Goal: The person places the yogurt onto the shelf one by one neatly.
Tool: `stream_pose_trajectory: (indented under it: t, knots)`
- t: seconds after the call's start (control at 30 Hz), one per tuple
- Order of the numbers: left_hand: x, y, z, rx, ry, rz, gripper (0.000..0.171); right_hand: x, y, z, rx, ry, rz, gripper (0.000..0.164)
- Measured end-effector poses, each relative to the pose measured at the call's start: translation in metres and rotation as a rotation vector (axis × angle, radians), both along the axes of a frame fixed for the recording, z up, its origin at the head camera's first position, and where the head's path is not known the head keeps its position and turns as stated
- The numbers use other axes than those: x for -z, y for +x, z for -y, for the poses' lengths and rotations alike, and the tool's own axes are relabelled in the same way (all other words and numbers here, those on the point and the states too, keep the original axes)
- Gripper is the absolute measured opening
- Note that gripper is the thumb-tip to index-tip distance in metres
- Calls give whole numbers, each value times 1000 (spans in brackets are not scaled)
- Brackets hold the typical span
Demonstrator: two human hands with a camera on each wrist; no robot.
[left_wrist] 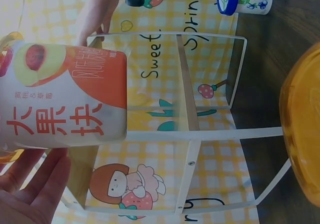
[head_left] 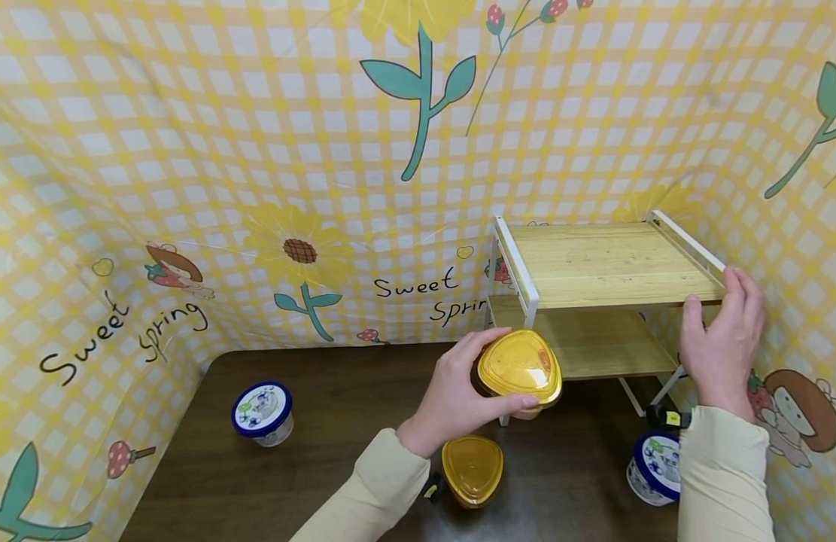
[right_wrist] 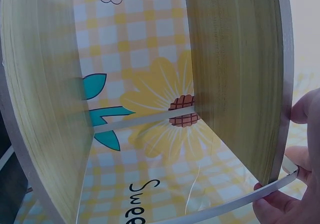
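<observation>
My left hand point(head_left: 451, 388) grips a yogurt cup with a rounded-triangular orange lid point(head_left: 519, 367), held in the air in front of the shelf's left side. In the left wrist view, this cup point(left_wrist: 75, 94) shows a white and orange label with a peach picture and red characters, and fingers point(left_wrist: 45, 184) lie along it. A two-tier wooden shelf point(head_left: 607, 263) with a white metal frame stands at the right. My right hand point(head_left: 725, 342) holds the front right corner of its top board; the right wrist view shows fingers point(right_wrist: 277, 204) around the white rail point(right_wrist: 225, 209).
Another orange-lidded cup point(head_left: 473, 468) stands on the dark table point(head_left: 343, 406) below my left hand. A blue-lidded tub point(head_left: 262, 412) stands at the left, and a second blue-lidded tub point(head_left: 653, 470) sits beside my right sleeve. Yellow checkered cloth point(head_left: 255, 150) surrounds the table.
</observation>
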State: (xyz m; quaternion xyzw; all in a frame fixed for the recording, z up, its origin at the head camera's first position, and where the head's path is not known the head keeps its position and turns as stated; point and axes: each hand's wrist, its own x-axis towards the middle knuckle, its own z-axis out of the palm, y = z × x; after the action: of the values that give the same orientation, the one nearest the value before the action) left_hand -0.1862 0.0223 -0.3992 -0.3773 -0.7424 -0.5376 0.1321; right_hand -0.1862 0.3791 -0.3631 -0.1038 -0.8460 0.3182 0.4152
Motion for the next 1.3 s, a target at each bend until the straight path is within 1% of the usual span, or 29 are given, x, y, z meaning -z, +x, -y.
stream_pose_trajectory:
  t: [0.13, 0.27, 0.57, 0.77, 0.93, 1.07, 1.17, 1.3]
  knots:
    - [-2, 2, -2, 1, 8, 20, 83, 0, 0, 0, 0, -1, 1, 62]
    - [-4, 2, -4, -2, 15, 21, 84, 0, 0, 0, 2, -6, 11, 62]
    - [-7, 3, -9, -3, 47, -16, 83, -1, 0, 1, 2, -9, 14, 62]
    - [-10, 3, -13, 11, 51, -45, 83, 0, 1, 0, -1, -13, 21, 62]
    - [-14, 3, -16, 26, 43, -62, 86, 1, 0, -1, 2, -11, 25, 62]
    - [-17, 4, -17, 23, 28, -72, 87, 1, 0, -1, 2, -7, 17, 62]
    - [-18, 5, -18, 19, 21, -72, 87, 1, 1, -1, 3, -7, 21, 62]
    - [-19, 6, -19, 32, 16, -67, 88, 1, 1, 1, 3, -12, 30, 62]
